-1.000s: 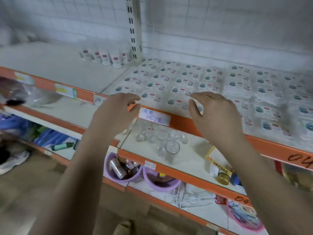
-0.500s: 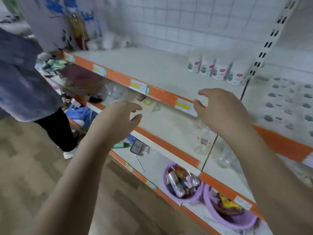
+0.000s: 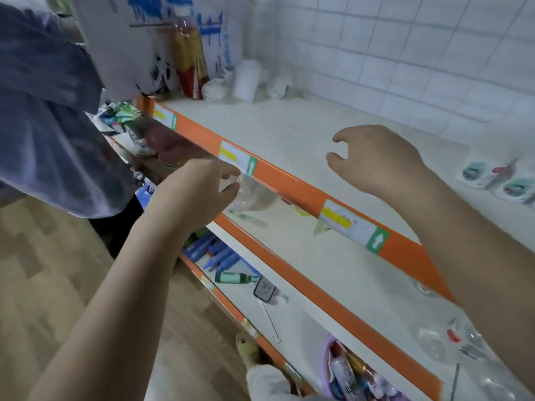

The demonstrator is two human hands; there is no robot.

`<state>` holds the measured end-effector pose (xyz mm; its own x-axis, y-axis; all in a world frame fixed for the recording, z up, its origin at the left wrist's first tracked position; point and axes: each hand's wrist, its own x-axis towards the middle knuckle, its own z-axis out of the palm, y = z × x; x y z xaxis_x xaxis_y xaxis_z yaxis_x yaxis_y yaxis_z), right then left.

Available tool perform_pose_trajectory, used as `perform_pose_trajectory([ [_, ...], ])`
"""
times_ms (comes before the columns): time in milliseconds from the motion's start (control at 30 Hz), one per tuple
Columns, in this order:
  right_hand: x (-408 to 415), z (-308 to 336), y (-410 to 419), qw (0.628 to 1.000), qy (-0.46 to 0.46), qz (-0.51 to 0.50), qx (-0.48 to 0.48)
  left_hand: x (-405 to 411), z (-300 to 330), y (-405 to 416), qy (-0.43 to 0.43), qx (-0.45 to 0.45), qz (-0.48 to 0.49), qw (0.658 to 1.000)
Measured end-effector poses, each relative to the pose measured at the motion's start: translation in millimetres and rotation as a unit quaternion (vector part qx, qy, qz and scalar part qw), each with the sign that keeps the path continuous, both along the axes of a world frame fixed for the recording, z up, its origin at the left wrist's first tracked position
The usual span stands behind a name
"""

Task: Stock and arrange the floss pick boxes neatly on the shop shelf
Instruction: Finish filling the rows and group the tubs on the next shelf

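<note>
**Boxes lie far to the right, both hands empty over a bare stretch of shelf**

While both hands hover at the top shelf, neither holds anything. The left hand [image 3: 199, 189] hangs just in front of the shelf's orange front rail [image 3: 292, 183], fingers loosely curled with thumb and forefinger a little apart, close to a price label [image 3: 237, 159] but gripping nothing that can be made out. The right hand [image 3: 379, 160] floats above the pale top shelf [image 3: 289, 131], fingers bent in a loose claw, also empty.

What matters for the next move is direction. Only a few floss pick boxes [image 3: 498, 180] show, lying flat at the far right edge of the view, on the same shelf level as the right hand. They sit well apart from both hands, to the right of the right wrist. Blur hides how their long sides run. The right hand is plainly the nearer one; the left would have to cross the whole bare stretch between.

At the shelf's far left end stand a blue-and-white bag [image 3: 144, 39] and some pale containers [image 3: 246, 79], and another person in a grey-blue garment [image 3: 49, 111] is just beside the left arm. No spare stock of boxes can be seen in reach, so I judge that stocking has paused and the hands must swing back right, or go for more stock out of view.
</note>
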<state>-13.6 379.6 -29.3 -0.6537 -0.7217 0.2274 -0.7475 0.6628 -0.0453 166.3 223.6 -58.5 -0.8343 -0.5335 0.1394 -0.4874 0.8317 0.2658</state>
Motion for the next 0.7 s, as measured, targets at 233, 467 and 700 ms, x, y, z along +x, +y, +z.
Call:
perform_pose_trajectory([
  [233, -94.4, -12.2, -138.0, 0.999, -0.028, -0.018, 0.017, -77.4, 6.0, -130.7, -0.011, -0.001, 0.024, 1.0],
  [467, -147.0, -17.5, -230.1, 0.997, -0.067, -0.047, 0.0, -144.9, 8.1, -222.8, 0.066, -0.029, 0.063, 0.995],
  [700, -182.4, -18.9, -292.6, 0.973, -0.112, -0.125, -0.16, -194.2, -8.3, -269.4, 0.065, -0.075, 0.059, 0.993],
])
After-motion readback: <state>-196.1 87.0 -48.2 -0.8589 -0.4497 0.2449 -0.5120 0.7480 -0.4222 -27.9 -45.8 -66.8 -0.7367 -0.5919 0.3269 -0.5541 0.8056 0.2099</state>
